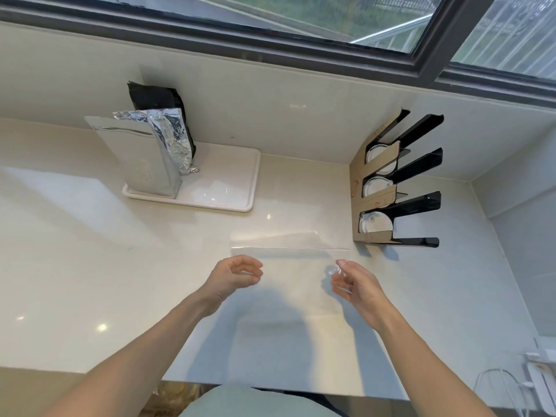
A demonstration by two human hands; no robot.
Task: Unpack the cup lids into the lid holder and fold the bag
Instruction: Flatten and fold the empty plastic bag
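A clear plastic bag (290, 276) is stretched flat just above the pale counter between my hands. My left hand (233, 276) pinches its left edge with curled fingers. My right hand (353, 284) grips its right edge, where the plastic is crumpled at my fingertips. The bag's far edge forms a straight crease, and a thin flap lies beyond it. The lid holder (400, 203), made of black plastic and brown card, stands at the right against the wall. White cup lids (374, 227) sit in its three slots.
A white tray (222, 188) at the back left carries a silver foil pouch (141, 158), a crumpled foil bag and a black bag. The counter's front edge (270, 386) is near my body. White cables and a power strip (538, 371) lie at the far right.
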